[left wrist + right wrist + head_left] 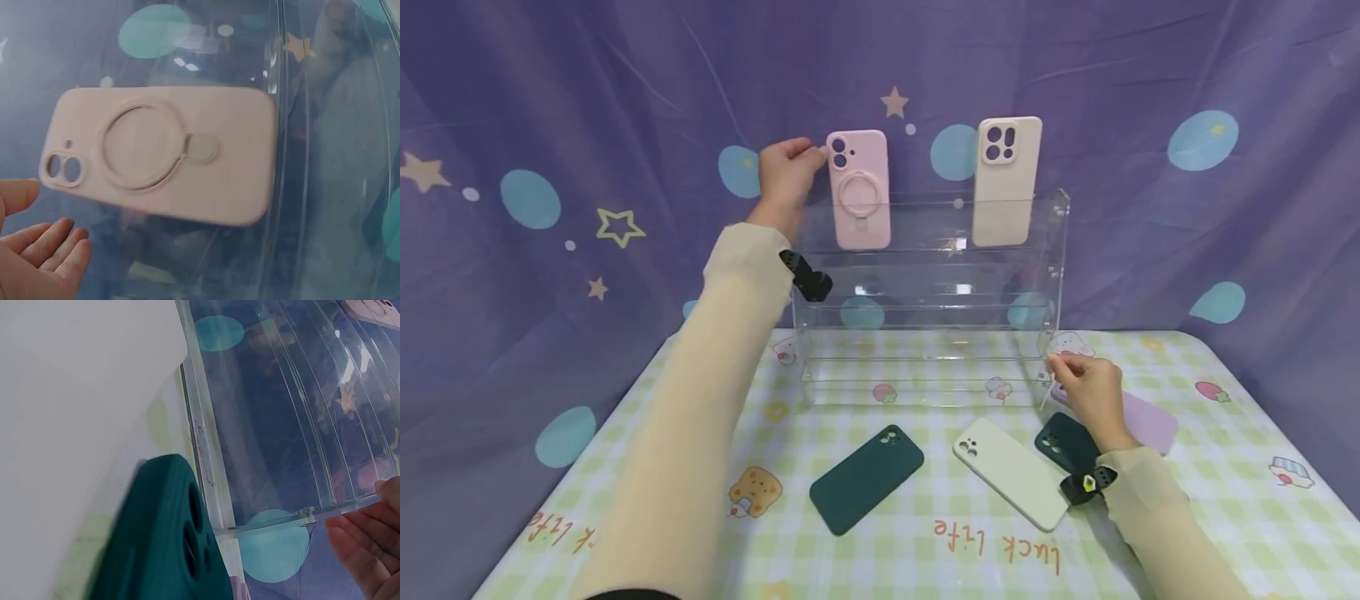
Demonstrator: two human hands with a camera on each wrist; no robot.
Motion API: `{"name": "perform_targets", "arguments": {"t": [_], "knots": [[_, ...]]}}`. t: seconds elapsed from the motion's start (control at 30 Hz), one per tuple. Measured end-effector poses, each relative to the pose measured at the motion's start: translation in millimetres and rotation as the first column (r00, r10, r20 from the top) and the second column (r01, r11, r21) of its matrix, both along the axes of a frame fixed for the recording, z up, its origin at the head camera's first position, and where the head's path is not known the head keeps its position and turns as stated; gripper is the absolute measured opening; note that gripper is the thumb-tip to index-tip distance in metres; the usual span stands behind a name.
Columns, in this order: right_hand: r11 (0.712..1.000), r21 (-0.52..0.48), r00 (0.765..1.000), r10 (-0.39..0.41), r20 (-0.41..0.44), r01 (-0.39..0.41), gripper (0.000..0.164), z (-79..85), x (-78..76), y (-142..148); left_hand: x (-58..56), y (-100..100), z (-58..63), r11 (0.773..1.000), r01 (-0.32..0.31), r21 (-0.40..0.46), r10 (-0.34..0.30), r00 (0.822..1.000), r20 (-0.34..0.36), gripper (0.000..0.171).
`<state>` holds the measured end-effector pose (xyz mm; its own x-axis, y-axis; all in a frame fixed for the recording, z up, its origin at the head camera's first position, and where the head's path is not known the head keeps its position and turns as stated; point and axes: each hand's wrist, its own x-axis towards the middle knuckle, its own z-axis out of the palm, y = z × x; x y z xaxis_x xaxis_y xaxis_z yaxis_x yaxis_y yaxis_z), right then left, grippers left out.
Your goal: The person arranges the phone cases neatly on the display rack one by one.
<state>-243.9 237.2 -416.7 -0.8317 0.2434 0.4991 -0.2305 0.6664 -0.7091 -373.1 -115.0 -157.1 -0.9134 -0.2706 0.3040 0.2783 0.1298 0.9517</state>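
My left hand is beside the top left corner of a pink phone case, which stands upright in the top tier of a clear acrylic display rack. In the left wrist view, its thumb and fingers are spread apart at the corner by the camera holes, with nothing between them. The case has a ring on its back. At the rack's lower right side, my right hand pinches the side panel's edge between thumb and fingers. A cream phone case stands on the top tier's right.
On the checked tablecloth lie a dark green phone case, a white one, another dark green one and a lilac one, the last two partly behind my right hand. A purple patterned curtain hangs behind the rack.
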Motion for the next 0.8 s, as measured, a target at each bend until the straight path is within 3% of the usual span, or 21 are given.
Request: {"name": "perform_targets", "arguments": {"t": [0.1, 0.2, 0.37, 0.5, 0.63, 0.8], "knots": [[1.000, 0.003, 1.000, -0.010, -0.003, 0.010, 0.022, -0.4, -0.3, 0.5, 11.6, -4.5, 5.2, 1.000, 0.004, 0.011, -0.004, 1.000, -0.029, 0.046], [1.000, 0.005, 1.000, -0.006, -0.006, 0.006, 0.021, -0.7, -0.7, 1.0, 29.4, -8.1, 6.7, 0.998, 0.052, 0.040, -0.050, 0.998, -0.042, 0.048], [1.000, 0.014, 1.000, -0.004, -0.017, 0.004, 0.022, 0.3, -0.9, 1.9, 62.0, -9.9, -8.6, 0.982, 0.187, 0.037, -0.185, 0.981, -0.055, 0.048], [1.000, 0.021, 1.000, -0.005, -0.021, 0.005, 0.021, 0.4, -1.6, 3.0, 88.4, -8.2, -39.2, 0.953, 0.296, -0.065, -0.297, 0.955, -0.014, 0.046], [1.000, 0.014, 1.000, 0.010, -0.011, -0.009, 0.022, 0.5, -1.9, 3.2, 115.6, -4.7, -79.8, 0.898, 0.417, -0.140, -0.412, 0.909, 0.066, 0.045], [1.000, 0.009, 1.000, 0.007, -0.006, -0.007, 0.022, 1.3, -0.6, 1.8, 146.0, -0.6, -140.5, 0.822, 0.534, -0.199, -0.500, 0.843, 0.197, 0.044]]}}
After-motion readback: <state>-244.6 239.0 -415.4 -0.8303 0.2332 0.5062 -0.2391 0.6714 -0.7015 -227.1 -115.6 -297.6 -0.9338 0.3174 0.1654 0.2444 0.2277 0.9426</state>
